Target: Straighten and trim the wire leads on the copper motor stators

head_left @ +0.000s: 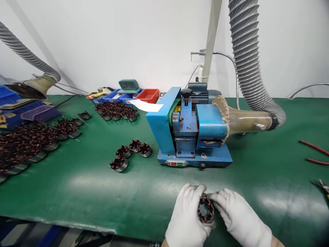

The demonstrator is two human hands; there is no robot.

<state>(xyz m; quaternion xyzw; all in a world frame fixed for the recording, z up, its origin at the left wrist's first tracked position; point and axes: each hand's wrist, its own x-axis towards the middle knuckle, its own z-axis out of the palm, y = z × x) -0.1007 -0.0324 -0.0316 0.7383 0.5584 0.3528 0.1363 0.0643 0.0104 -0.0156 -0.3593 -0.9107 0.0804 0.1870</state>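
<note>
My left hand (189, 216), in a white glove, is wrapped round a motor stator (206, 210) low in the head view. The stator is a small ring with copper windings and black insulation, its round opening turned up toward me. My right hand (235, 212), gloved too, has its fingers pinched at the stator's upper right edge. Any wire end between those fingertips is too small to make out. Both hands are just above the green mat, in front of the blue belt machine (189, 127).
Several loose stators (123, 151) lie left of the machine, with a larger pile (33, 144) at far left and another cluster (115, 109) behind. A red bin (147, 95) stands at the back. A grey hose (245, 51) joins the machine. Pliers (322, 187) lie at right.
</note>
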